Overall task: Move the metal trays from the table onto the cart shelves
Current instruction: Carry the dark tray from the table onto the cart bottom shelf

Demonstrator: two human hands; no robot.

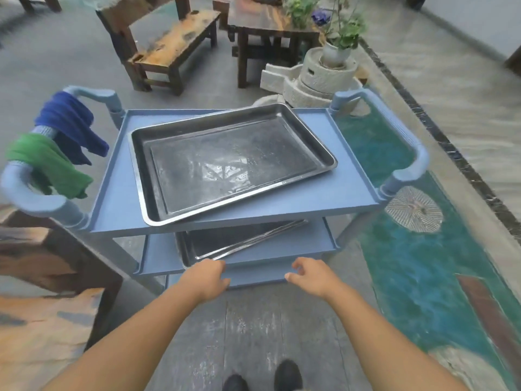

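A blue three-shelf cart (pixel 324 198) stands in front of me. One large metal tray (pixel 231 162) lies skewed on its top shelf. A second metal tray (pixel 225 244) lies on the middle shelf, mostly hidden under the top shelf. My left hand (pixel 205 277) rests at the near edge of the middle shelf, right by that tray's near rim; whether it touches the rim is unclear. My right hand (pixel 313 276) hovers beside it with fingers spread and holds nothing.
A green cloth (pixel 48 165) and a blue cloth (pixel 70 122) hang on the cart's left handle. A wooden table (pixel 42 320) is at my left. A bench (pixel 169 46), another table, a stone mill (pixel 318 77) and a potted plant stand beyond the cart.
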